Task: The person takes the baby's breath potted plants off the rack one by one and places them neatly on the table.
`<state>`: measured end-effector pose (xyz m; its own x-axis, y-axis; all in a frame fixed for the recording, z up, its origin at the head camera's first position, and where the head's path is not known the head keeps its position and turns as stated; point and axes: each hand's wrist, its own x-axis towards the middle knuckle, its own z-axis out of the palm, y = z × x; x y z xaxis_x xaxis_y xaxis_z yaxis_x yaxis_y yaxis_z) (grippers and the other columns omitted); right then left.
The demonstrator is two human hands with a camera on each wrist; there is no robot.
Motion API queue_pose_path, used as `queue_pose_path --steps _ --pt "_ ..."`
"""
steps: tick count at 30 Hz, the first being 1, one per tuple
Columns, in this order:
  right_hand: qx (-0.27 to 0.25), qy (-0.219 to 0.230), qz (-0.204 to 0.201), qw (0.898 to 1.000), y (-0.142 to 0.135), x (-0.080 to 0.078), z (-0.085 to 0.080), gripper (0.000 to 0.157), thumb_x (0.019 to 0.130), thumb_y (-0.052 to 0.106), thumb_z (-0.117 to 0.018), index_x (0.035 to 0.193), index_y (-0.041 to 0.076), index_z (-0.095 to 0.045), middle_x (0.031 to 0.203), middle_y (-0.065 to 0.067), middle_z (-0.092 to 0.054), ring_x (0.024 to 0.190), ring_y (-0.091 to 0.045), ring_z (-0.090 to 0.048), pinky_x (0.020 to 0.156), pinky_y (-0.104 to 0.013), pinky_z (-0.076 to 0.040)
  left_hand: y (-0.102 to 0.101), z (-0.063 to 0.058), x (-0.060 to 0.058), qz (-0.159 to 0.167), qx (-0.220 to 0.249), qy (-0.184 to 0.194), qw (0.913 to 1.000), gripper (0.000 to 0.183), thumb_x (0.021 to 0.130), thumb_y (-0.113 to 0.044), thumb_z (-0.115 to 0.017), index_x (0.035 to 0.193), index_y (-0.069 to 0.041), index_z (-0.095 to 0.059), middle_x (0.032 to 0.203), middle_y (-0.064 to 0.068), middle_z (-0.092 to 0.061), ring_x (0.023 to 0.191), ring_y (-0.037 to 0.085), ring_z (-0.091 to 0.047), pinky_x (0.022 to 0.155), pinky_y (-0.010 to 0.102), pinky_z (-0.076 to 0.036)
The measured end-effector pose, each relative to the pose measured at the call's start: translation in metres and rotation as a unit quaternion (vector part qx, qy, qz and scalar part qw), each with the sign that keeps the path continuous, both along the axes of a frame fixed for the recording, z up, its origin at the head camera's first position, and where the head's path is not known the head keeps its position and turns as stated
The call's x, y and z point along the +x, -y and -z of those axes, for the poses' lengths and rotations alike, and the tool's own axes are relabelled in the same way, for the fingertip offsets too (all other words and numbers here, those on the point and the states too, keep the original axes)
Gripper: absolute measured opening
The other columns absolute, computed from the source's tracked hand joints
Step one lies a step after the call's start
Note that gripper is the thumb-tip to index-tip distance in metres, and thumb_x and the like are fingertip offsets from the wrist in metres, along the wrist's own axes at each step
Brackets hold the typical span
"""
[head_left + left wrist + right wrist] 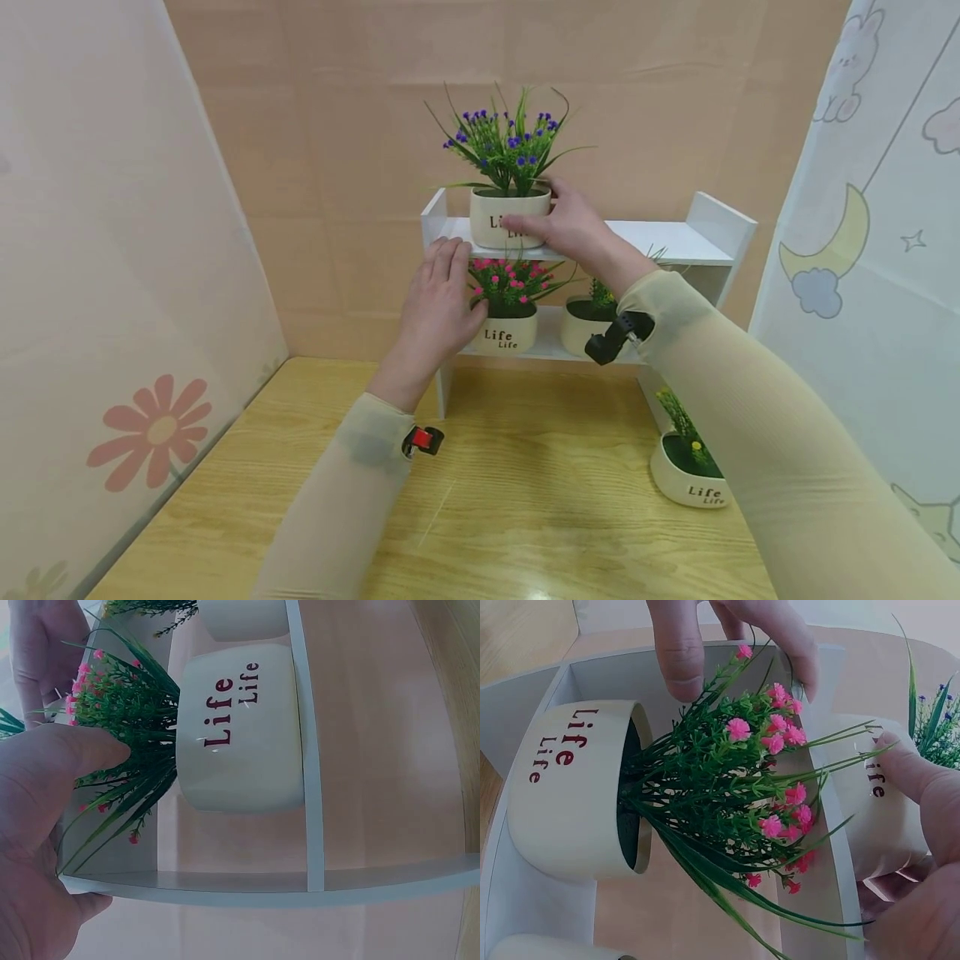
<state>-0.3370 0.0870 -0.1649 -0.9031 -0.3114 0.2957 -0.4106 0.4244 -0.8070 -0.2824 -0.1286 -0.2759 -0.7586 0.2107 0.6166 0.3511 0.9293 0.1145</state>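
A cream flowerpot [487, 218] with purple flowers stands at the left end of the white shelf's [660, 237] top board. My right hand [573, 221] grips it from the right, thumb across the front lettering and fingers round behind. Just below and left of it, my left hand [438, 300] touches the shelf's front left corner with fingers extended. Its thumb [97, 750] reaches beside the pink flowers [739, 729] of another cream pot [240, 735] on the lower board. In the right wrist view, the gripped pot [877, 825] shows beyond the top board.
Right of the pink-flowered pot, a third potted plant [581, 329] sits on the lower board, partly behind my right wrist. A pot with yellow flowers [686, 483] stands on the wooden table [525, 500] at right, partly covered by my right sleeve. Printed cloths hang at both sides.
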Motion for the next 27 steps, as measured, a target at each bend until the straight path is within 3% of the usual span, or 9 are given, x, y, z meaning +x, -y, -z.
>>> queue_pose_path --steps 13,27 --pt "-0.037 -0.012 0.012 0.999 -0.001 0.008 -0.004 0.097 0.094 0.039 -0.092 0.171 0.023 -0.035 0.154 -0.008 -0.06 0.139 -0.025 -0.058 0.117 -0.046 -0.047 0.003 0.0 -0.002 0.005 0.003 0.001 1.0 0.089 0.1 -0.031 -0.081 0.166 -0.001 -0.031 0.17 0.018 -0.034 0.164 0.036 -0.02 0.137 0.041 -0.013" --pt "-0.043 -0.024 0.038 0.998 -0.014 0.026 -0.008 0.103 0.093 0.046 -0.091 0.174 0.027 -0.031 0.152 -0.011 -0.062 0.136 -0.024 -0.059 0.118 -0.048 -0.045 0.011 0.004 -0.007 0.004 0.004 -0.008 1.0 0.088 0.098 -0.03 -0.082 0.165 -0.001 -0.032 0.169 0.017 -0.035 0.164 0.036 -0.022 0.136 0.04 -0.015"
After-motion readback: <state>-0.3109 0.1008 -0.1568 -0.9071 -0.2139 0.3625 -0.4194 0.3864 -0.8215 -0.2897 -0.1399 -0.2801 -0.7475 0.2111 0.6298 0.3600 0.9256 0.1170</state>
